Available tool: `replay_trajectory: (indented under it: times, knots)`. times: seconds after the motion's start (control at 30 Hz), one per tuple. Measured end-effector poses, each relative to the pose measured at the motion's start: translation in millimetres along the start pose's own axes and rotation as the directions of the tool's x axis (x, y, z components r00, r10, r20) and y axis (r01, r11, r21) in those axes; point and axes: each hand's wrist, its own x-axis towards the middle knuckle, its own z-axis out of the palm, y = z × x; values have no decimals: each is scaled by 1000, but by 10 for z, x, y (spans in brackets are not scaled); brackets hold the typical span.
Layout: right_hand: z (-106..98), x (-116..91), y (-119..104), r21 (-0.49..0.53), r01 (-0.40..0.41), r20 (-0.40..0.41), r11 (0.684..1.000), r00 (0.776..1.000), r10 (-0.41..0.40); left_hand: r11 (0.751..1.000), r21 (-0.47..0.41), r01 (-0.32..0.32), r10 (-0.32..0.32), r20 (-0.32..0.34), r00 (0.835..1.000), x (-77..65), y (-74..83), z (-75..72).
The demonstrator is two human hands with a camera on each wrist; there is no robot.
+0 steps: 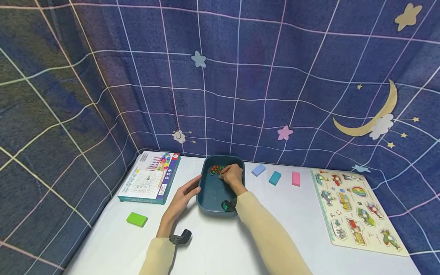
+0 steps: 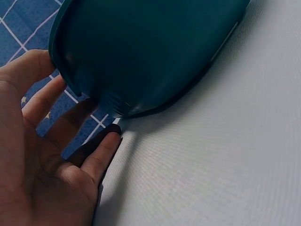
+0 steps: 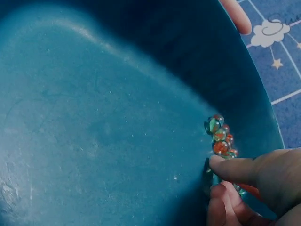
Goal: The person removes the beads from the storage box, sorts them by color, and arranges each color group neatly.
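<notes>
Marbles point(image 1: 216, 170) lie against the right hand point(image 1: 232, 175) — whether pinched, I cannot tell — while the spread left hand point(image 1: 182, 199) touches the tub point(image 1: 214, 194).

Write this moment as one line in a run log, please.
left hand: touching bin at its left side | right hand: inside bin, at marbles, grip unclear | marbles: clustered toward far end of bin

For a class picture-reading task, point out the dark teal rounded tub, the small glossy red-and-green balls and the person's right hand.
Dark teal rounded tub point(image 1: 214, 193), head view: bare floor.
Glossy balls point(image 3: 220, 147), right wrist view: an orange-red one.
Right hand point(image 1: 232, 175), head view: its back.
</notes>
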Motion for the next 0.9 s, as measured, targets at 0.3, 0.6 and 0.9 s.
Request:
replay_trajectory:
  times: [0.3,0.6,0.9]
  knots:
    - [2,59,77,-34,44,37,998,998,-43,1000,-11,-4,4,4,1000,16,-9,8]
    - [-136,77,73,-29,107,113,994,988,-103,1000,6,1,-1,8,1000,32,-23,16]
    - [-411,80,-26,133,130,266,983,950,-161,1000,-21,-4,5,18,1000,35,-13,-9]
